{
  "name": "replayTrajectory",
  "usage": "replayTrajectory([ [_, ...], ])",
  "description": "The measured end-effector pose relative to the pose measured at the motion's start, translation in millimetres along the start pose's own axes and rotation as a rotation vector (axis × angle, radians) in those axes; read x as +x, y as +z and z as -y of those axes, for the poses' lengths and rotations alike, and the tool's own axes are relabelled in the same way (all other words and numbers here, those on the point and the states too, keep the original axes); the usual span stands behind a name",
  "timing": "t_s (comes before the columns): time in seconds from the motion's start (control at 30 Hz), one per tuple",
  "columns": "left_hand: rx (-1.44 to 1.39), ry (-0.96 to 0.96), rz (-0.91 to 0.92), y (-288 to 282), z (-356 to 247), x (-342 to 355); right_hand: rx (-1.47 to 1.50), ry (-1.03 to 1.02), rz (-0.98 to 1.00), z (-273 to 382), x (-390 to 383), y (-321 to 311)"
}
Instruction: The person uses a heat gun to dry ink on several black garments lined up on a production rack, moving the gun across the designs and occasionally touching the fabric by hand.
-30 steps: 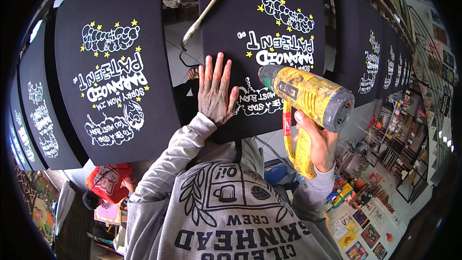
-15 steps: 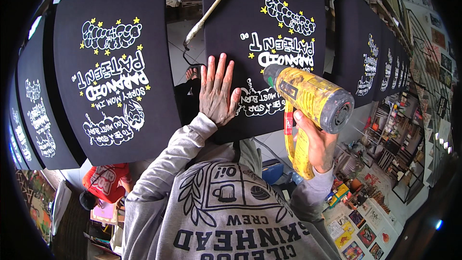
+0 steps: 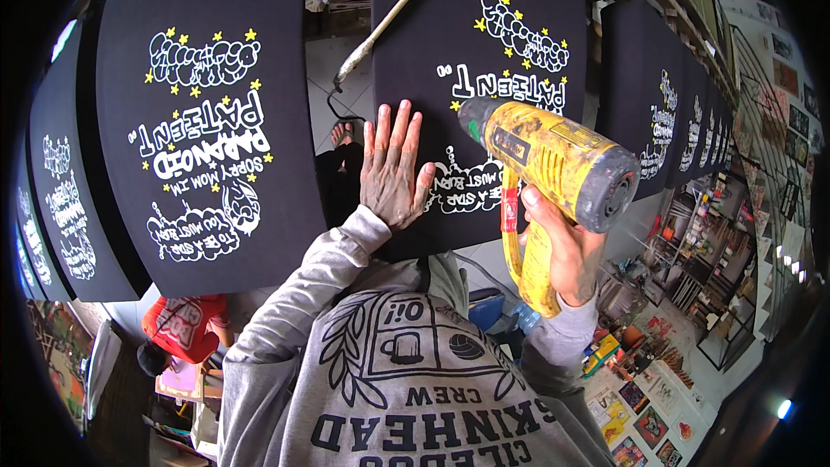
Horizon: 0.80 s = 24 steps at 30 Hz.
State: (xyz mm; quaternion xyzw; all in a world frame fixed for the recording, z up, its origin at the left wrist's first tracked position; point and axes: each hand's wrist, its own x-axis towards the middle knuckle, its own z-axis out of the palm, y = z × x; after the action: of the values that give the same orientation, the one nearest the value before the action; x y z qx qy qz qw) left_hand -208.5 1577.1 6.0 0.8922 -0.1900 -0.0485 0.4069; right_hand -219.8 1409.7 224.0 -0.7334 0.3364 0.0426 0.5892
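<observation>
My left hand (image 3: pixel 393 169) lies flat, fingers stretched out, on the left edge of a black fabric panel (image 3: pixel 415 43) printed with white lettering, cloud shapes and yellow stars. In my right hand (image 3: pixel 569 255) is a worn yellow heat gun (image 3: pixel 553 160), gripped by its handle. Its dark nozzle points left over the print and covers part of the lettering. The gap between nozzle and fabric cannot be judged. A red tag hangs at the handle's yellow strap.
More black printed panels stand in a row, one large panel (image 3: pixel 199 0) at left and several at right. A pale stick (image 3: pixel 393 13) with a hooked wire crosses the panel's far left corner. A person in a red shirt (image 3: pixel 186 329) bends at lower left. Cluttered shelves (image 3: pixel 700 233) stand right.
The heat gun's nozzle has shifted a little left and away from me across the print. My left hand stays at about the same spot on the panel edge.
</observation>
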Motion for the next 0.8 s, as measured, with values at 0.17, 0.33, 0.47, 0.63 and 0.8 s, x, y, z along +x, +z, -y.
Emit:
replayTrajectory([
  [0.17, 0.000, -0.006, -0.004, -1, -1, 0, -0.062, -0.013, 0.051, 4, 7, 4],
  [0.33, -0.007, -0.002, -0.010, 1, 0, -1, -0.090, -0.039, 0.049, 4, 11, 9],
  [0.47, -0.008, -0.006, 0.001, 0, 1, -1, -0.025, -0.015, 0.060, 7, 11, 10],
  [0.63, 0.009, -0.009, 0.008, 0, 0, 0, -0.066, -0.105, 0.073, 1, 16, 7],
  [0.8, 0.049, -0.011, 0.011, 0, 2, -1, -0.071, -0.037, 0.066, 8, 16, 6],
])
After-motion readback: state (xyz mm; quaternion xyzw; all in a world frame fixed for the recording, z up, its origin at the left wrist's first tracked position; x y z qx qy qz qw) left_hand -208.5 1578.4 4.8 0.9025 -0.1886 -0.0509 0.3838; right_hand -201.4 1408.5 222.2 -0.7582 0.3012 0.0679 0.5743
